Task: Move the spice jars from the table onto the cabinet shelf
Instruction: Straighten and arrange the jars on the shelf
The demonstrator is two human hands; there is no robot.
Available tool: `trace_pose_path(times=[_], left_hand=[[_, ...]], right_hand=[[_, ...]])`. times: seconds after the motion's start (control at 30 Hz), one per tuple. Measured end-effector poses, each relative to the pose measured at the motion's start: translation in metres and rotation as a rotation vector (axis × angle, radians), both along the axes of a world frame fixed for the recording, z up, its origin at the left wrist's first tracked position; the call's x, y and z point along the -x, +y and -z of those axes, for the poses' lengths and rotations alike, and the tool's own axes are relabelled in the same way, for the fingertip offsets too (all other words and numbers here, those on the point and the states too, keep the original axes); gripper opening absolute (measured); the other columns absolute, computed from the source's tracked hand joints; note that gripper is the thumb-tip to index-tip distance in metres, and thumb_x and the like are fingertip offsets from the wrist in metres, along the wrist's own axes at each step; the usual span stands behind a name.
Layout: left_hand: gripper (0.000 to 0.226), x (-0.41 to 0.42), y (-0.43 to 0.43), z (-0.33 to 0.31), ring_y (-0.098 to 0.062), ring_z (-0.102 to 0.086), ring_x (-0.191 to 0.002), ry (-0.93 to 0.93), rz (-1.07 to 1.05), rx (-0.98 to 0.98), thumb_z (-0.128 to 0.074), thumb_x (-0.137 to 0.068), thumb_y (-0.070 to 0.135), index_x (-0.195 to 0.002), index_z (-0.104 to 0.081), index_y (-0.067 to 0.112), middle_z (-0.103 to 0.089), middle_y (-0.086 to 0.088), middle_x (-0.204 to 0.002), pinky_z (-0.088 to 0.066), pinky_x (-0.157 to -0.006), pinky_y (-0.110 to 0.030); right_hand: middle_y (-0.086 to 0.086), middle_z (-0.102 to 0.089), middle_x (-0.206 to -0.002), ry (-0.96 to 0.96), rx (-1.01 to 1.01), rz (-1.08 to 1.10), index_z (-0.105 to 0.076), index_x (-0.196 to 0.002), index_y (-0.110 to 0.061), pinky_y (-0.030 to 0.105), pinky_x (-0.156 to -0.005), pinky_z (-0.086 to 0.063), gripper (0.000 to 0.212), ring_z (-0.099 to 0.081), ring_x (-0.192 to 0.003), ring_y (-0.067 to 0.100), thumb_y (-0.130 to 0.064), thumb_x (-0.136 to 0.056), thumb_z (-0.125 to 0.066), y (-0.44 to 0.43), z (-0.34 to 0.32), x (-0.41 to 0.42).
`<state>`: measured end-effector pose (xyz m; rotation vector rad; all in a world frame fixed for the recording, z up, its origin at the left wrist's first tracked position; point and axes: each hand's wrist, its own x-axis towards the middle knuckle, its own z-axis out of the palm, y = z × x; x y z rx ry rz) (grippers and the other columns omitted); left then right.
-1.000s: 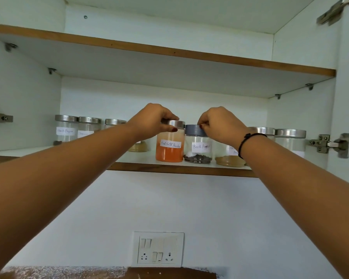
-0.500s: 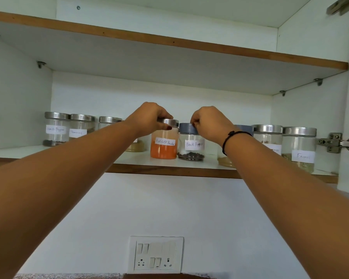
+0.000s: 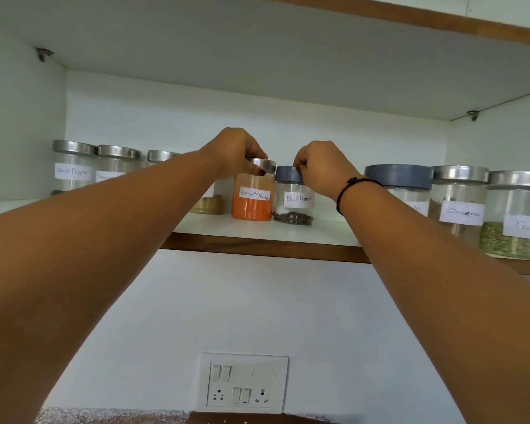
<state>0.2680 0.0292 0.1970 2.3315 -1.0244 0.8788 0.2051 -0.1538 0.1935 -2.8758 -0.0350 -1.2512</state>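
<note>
Bottom centre there's a white plastic switch-and-socket panel point(image 3: 242, 382) on the plain white wall point(image 3: 257, 301). One small metal shelf peg point(image 3: 44, 53) sits upper left, another peg point(image 3: 473, 114) at right, both under the wood-edged upper white board point(image 3: 288, 56).

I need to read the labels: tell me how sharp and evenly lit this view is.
Head view: soft, even light with no harsh glare; labels on the red chilli powder jar and blue-lidded black pepper jar read sharply; the rightmost jar has its label cut by the frame; the shelf edge looks slanted.
</note>
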Motion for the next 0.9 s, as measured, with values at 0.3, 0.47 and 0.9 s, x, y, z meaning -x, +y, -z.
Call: trace_pose_path(times=[0.3,0.47,0.9], left_hand=[[0.037,-0.021,-0.005,0.001,-0.017,-0.063,-0.096,0.013,-0.005,0.007,-0.076,-0.086,0.016,-0.122,-0.071,0.010,-0.071,-0.009,-0.116,-0.051,-0.083,-0.028],[0.034,-0.031,-0.008,0.007,-0.021,-0.065,-0.103,-0.009,-0.020,0.013,-0.073,-0.088,0.016,-0.122,-0.071,0.009,-0.071,-0.010,-0.117,-0.050,-0.087,-0.029],[0.033,-0.034,-0.010,0.013,-0.018,-0.059,-0.097,-0.090,-0.055,-0.005,-0.067,-0.094,0.019,-0.126,-0.068,0.012,-0.069,-0.009,-0.119,-0.045,-0.082,-0.028]], right_hand=[[0.016,-0.068,-0.115,-0.026,-0.009,-0.014,-0.071,-0.113,-0.003,0.030,-0.085,-0.049,0.033,-0.063,-0.106,0.030,0.006,-0.090,-0.050,-0.005,0.004,-0.028],[0.017,-0.070,-0.111,0.016,0.045,0.006,-0.072,-0.108,0.000,0.037,-0.092,-0.054,0.029,-0.065,-0.103,0.031,0.006,-0.087,-0.052,-0.005,0.005,-0.038],[0.021,-0.066,-0.111,0.072,0.131,0.039,-0.068,-0.111,0.003,0.027,-0.077,-0.040,0.028,-0.061,-0.104,0.035,0.006,-0.086,-0.054,-0.006,0.012,-0.038]])
